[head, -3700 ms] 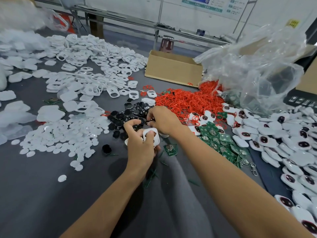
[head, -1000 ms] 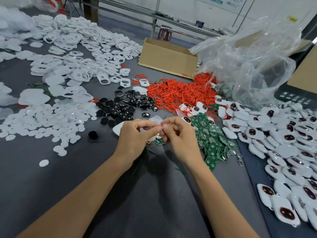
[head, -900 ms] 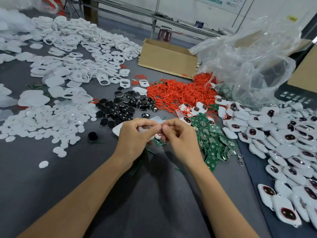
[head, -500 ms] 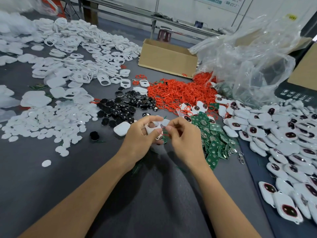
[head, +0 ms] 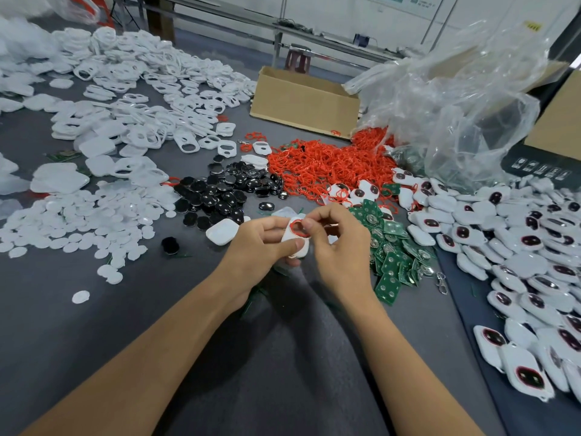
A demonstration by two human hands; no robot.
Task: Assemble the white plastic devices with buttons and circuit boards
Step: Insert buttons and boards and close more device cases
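Left grip [head: 257, 243] round shell [head: 286, 236], boards [head: 391, 262] beside

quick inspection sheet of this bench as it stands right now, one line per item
surface: dark grey table cover, much of it heaped with parts
job's things: white shell with a red ring at its opening; heaps of white frames, white discs, black buttons, loose red rings, green circuit boards; finished devices on the right
clutter: clear plastic bag, cardboard box, metal clasp beside the boards
grippers: left hand grips the white shell; right hand pinches the red ring
cables: nothing seen
surroundings: metal rail and red stool behind the table, white wall
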